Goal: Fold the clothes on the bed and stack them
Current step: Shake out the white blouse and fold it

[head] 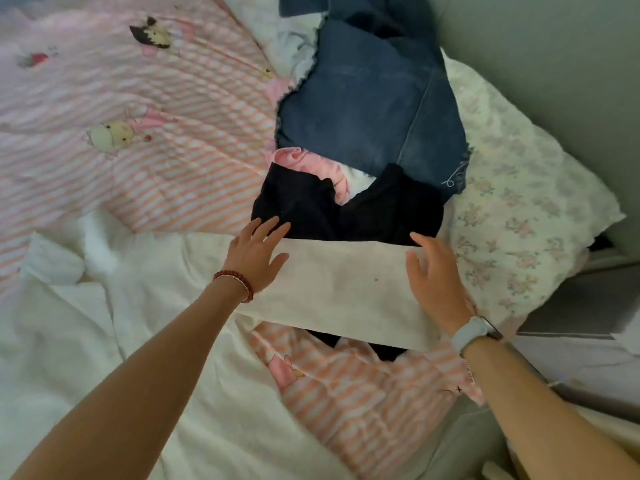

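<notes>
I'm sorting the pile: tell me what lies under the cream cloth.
A black garment shows above and below the cream cloth, so it runs beneath. The striped sheet lies lower. Anything else is covered.

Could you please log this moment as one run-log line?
left hand: open, flat on cream garment | right hand: open, on its right end | black garment, jeans: behind

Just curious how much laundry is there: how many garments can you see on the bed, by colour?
Cream: 1, the cream garment under both hands
Black: 1, the black garment
Blue denim: 1, the jeans
Pink: 1, the pink garment, mostly hidden
Total: 4
</notes>
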Available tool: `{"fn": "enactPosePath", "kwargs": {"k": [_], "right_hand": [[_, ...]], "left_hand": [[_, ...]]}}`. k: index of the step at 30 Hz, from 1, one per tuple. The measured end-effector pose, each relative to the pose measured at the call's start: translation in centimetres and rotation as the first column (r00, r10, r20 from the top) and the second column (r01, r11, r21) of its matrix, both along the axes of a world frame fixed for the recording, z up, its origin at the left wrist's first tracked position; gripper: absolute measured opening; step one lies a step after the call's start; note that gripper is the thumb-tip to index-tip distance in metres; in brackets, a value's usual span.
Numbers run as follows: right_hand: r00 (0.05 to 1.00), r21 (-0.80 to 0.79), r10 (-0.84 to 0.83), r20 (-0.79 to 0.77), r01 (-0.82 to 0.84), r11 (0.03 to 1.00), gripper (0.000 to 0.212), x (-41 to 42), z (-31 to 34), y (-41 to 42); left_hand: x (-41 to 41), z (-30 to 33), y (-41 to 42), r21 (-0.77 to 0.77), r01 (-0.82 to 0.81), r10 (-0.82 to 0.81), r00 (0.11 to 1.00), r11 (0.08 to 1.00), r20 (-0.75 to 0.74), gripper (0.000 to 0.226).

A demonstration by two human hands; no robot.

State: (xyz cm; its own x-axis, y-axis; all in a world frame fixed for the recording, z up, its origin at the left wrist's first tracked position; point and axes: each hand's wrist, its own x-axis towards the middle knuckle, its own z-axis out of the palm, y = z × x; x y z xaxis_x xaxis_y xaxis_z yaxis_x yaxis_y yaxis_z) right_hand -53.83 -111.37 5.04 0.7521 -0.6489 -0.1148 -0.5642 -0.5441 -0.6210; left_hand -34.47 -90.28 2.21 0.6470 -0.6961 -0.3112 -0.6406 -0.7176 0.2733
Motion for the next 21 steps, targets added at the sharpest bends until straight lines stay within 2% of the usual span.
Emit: {"fn": "enactPosePath", "kwargs": {"k": [4,6,10,13,16,19,21], "right_hand": [[0.989,0.029,-0.063,-0.135,0.067,0.997,0.033,-1.8,-1.1,-0.8],[0.972,-0.009,-0.060,-0.225,0.059,0.998,0.023,-1.8,-0.8,-1.6],[0.988,-0.122,0.033,-0.154,-0.052,0.991,0.019,-1.7,1.5,-1.3],[0.973,-0.190,0.183,-0.143,-0.208,0.960,0.015,-1.4,4.1,0.6],[0.922,-0.163,0.352,-0.161,-0.376,0.912,0.018,-0.5,6.5,4.1],[0.876,-0.077,0.469,-0.115,-0.479,0.875,0.022,0.7,8.2,9.7],[0.847,0.028,0.524,-0.085,-0.524,0.851,0.021,1.4,8.9,13.9]], "left_hand": [[0.8,-1.1,-2.8,0.074,0.052,-0.049,0.997,0.996,-0.054,0.041],[1.1,-1.1,-3.4,0.025,-0.002,0.003,0.999,1.000,-0.039,0.030],[1.6,0.0,-3.5,-0.138,-0.080,0.076,0.997,0.987,-0.031,0.019],[1.9,1.3,-2.3,-0.209,-0.145,0.134,0.989,0.967,-0.067,0.019],[1.5,2.6,0.3,-0.275,-0.249,0.209,0.964,0.929,-0.165,0.026],[0.6,4.1,4.9,-0.285,-0.457,0.346,0.865,0.842,-0.364,0.031],[-0.1,5.0,9.3,-0.217,-0.612,0.429,0.724,0.761,-0.539,0.026]]}}
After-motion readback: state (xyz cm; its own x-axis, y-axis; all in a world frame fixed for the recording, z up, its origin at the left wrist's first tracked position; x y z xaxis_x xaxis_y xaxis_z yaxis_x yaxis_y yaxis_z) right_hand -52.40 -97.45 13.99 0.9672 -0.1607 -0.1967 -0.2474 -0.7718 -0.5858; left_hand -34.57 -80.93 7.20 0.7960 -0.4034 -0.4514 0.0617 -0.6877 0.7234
